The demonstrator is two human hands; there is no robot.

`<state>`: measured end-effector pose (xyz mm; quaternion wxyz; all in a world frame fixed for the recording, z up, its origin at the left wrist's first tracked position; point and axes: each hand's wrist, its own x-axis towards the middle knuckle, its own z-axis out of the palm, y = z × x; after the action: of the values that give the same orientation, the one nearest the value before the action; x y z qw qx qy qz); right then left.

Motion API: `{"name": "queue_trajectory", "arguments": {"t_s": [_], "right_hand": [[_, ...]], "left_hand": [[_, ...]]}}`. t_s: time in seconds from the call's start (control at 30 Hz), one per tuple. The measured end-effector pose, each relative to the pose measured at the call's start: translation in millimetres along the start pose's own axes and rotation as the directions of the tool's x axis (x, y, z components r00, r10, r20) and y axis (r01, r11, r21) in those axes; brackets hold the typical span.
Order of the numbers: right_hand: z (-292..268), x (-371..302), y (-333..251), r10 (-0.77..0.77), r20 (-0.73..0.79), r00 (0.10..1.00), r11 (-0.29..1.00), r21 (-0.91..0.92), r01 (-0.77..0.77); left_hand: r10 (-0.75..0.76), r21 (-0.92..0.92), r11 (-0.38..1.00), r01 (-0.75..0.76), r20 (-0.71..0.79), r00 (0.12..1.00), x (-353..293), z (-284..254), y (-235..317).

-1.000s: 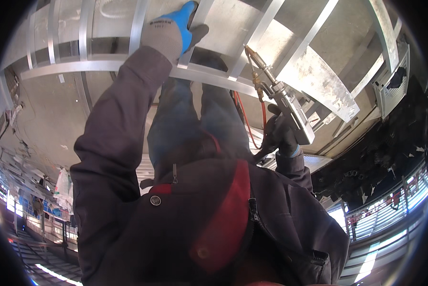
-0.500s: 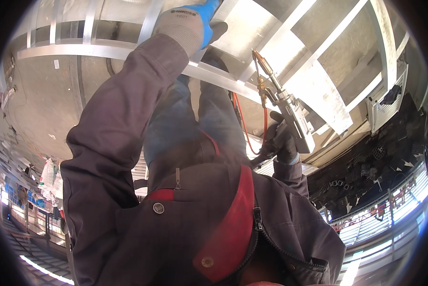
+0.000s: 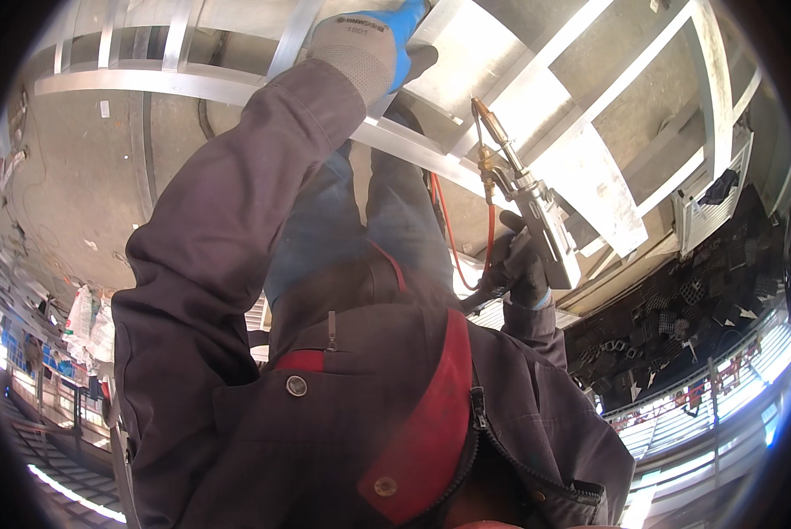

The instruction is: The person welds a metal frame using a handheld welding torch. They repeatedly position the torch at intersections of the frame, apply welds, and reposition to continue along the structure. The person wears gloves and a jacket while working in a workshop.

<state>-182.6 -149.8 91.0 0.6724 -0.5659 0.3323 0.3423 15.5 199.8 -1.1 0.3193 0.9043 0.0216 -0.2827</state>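
Observation:
My left hand (image 3: 364, 48), in a grey-and-blue glove, reaches over a metal frame (image 3: 430, 154) of pale bars and flat sheets. Its thumb stands away from the other fingers, whose ends are cut off by the upper edge; nothing held shows there. On the right, my right hand (image 3: 520, 269), in a dark glove, is closed around the grip of a silver handheld welding gun (image 3: 536, 212). The gun's copper-coloured nozzle (image 3: 492, 122) slants up and left over the frame. A brass fitting (image 3: 487, 169) with a red hose (image 3: 490, 238) hangs along its side.
A bright metal sheet (image 3: 594, 181) lies across the bars right of the gun. Beyond it stands a white slatted piece (image 3: 708, 198) with a dark cloth on it. Many dark parts (image 3: 677, 309) are heaped at the right. White bags (image 3: 85, 322) sit at the far left.
My left hand and sleeve have shifted slightly right and down. The welding gun has moved a little down, with my right hand still gripping it.

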Motion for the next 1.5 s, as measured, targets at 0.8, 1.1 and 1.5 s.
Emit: {"name": "queue_trajectory", "arguments": {"t_s": [0.8, 1.1, 1.5], "right_hand": [[-28, 7, 20, 0.196, -0.153, 0.969, 0.973, 0.156, -0.172], [-28, 1, 23, 0.001, 0.022, 1.000, 0.998, 0.057, -0.002], [-40, 6, 25, 0.176, -0.007, 0.984, 0.953, 0.251, -0.168]], "left_hand": [[-0.006, 0.097, 0.995, 0.002, 0.047, 0.999, 1, 2, 2], [-0.014, 0.056, 0.998, 0.011, 0.057, 0.998, -1, -5, 5], [0.032, -0.002, 0.999, -0.032, -0.001, 0.999, -7, -9, 6]]}}
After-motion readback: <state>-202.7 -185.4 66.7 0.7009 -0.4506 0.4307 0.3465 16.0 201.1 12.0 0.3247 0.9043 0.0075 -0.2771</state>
